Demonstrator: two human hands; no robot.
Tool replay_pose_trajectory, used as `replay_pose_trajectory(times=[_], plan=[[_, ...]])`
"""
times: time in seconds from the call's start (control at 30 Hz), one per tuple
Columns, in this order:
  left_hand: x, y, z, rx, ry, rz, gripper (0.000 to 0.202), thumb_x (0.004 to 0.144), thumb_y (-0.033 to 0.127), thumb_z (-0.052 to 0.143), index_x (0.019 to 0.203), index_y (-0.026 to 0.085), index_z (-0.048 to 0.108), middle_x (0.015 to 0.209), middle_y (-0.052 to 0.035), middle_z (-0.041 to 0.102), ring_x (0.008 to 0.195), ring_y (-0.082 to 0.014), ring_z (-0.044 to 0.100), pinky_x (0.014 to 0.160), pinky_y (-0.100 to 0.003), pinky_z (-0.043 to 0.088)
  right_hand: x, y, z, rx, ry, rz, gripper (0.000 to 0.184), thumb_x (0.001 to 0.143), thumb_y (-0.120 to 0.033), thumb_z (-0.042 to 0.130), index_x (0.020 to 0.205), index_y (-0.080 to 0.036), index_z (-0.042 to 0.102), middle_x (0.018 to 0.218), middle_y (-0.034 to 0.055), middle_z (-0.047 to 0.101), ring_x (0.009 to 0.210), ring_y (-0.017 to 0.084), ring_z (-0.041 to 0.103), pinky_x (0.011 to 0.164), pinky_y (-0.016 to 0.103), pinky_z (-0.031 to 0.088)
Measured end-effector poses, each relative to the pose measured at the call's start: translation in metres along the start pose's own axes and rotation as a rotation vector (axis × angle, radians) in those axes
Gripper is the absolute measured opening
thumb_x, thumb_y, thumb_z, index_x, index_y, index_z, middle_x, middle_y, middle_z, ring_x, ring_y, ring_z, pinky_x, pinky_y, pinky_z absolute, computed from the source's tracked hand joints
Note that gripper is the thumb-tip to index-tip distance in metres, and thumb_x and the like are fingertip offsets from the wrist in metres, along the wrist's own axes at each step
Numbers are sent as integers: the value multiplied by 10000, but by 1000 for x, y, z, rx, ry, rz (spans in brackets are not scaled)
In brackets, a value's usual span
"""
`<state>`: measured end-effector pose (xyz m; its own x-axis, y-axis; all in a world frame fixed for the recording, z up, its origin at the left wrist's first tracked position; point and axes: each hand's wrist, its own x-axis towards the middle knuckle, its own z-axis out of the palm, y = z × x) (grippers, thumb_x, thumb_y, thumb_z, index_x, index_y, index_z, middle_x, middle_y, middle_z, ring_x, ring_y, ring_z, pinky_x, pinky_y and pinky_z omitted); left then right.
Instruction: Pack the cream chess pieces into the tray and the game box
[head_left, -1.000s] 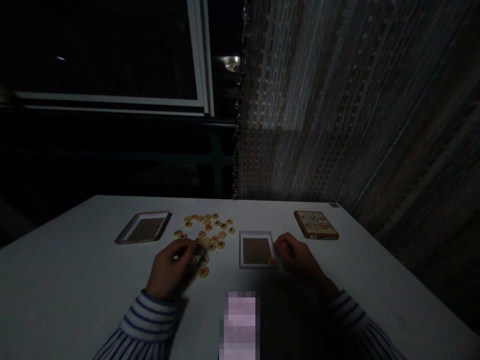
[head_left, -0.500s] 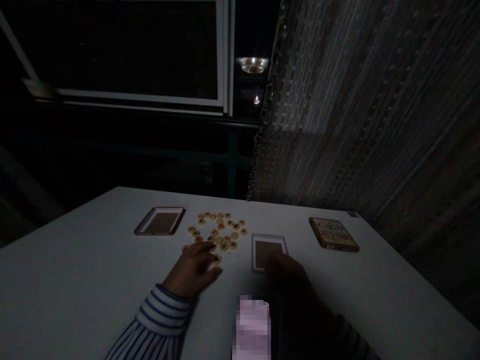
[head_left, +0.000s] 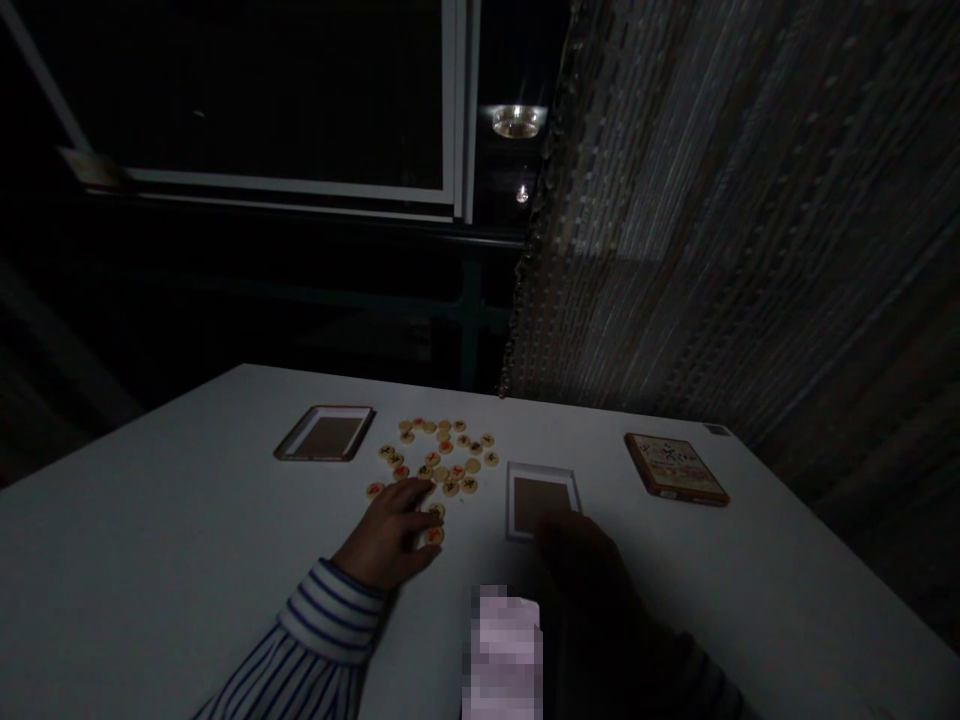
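Note:
Many round wooden Chinese chess pieces (head_left: 457,472), marked in red or black, lie scattered on the white table. My left hand (head_left: 390,530) is over their near edge, thumb and fingers apart. A red-marked chess piece (head_left: 433,536) and a black-marked one (head_left: 436,511) show beside its fingers, with the red one in the gap before the thumb. My right hand (head_left: 581,555), in deep shadow, grips the near right corner of a shallow white-rimmed box (head_left: 510,500) with a brown inside. Its fingertips are hard to make out.
On the left is a shallow open box lid (head_left: 351,449) with a brown rim. A printed flat box (head_left: 677,468) lies at the right. Beyond the table (head_left: 187,540) hang a bead curtain (head_left: 660,230) and a dark window frame (head_left: 459,110).
The view has shifted slightly. My left hand has drawn a little toward me, and a red-marked piece now shows between its fingers and thumb. My right hand stays at the box corner.

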<state>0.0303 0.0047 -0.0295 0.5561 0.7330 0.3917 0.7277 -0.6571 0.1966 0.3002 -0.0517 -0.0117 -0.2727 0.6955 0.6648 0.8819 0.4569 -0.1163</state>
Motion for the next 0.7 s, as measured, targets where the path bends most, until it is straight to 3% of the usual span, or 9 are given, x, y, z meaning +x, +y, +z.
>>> replay_pose_trajectory(times=[0.53,0.7], plan=[[1,5,-4,-10,-43,-38,277,635,313,622,892,227,680,1193,-119,528,1134,-301,429,932,-480,358,-2,0,0,71,3,51,355,876,-284,301,728,-197,611,666,66,639,584,152,576,561,262,458],[0,4,-3,-16,-38,-22,265,646,309,617,893,231,676,1193,-114,523,1139,-296,422,938,-479,353,-1,0,-1,92,-2,55,303,869,-280,335,802,-175,612,733,75,654,637,153,596,582,254,470]])
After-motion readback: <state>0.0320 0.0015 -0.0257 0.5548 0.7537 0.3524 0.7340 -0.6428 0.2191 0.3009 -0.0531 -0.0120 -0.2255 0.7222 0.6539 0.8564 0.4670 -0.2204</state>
